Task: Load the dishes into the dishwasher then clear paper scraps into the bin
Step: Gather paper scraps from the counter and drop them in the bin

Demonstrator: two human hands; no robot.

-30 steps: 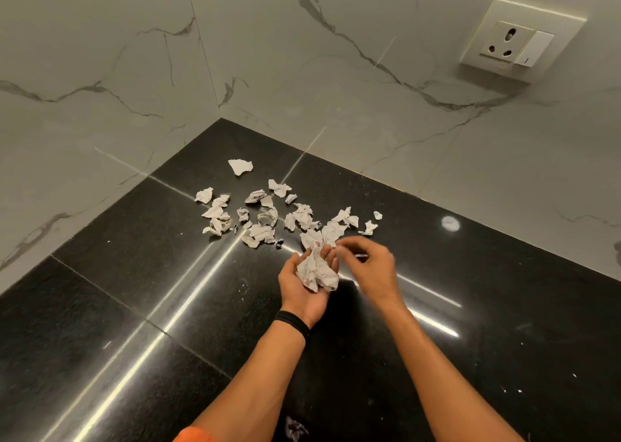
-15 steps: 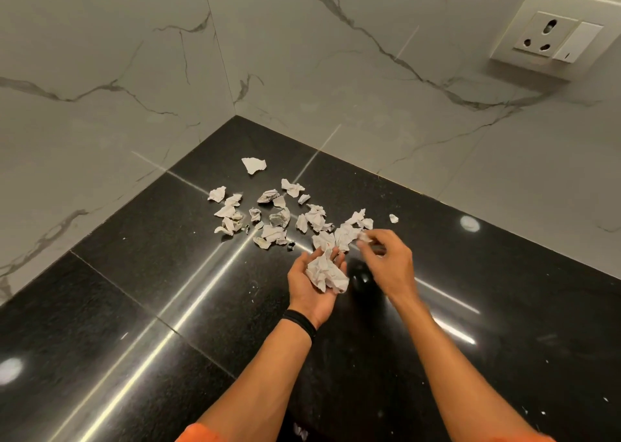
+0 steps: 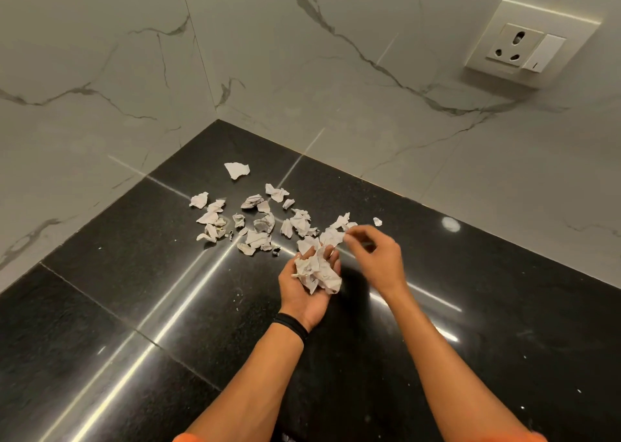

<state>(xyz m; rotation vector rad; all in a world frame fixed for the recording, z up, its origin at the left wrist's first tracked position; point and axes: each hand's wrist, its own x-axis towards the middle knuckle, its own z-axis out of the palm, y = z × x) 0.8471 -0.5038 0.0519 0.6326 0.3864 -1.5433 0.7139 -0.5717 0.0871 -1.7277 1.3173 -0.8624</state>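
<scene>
scraps [image 3: 257, 238]: we are judging them light, soft; pinch any edge
left hand [image 3: 302, 304]: cupping wad [image 3: 319, 272], fingers half-curled
right hand [image 3: 379, 260]: grip blurred; cannot tell

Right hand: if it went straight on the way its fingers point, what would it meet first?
Probably the crumpled scrap lying just ahead of the right hand, beside the wad of scraps cupped in the left hand. Its height above the black surface is unclear, so it might pass over.

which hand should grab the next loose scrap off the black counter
Right: the right hand reaches over the loose paper scraps, while the left hand lies palm up, cupping a paper wad.
</scene>
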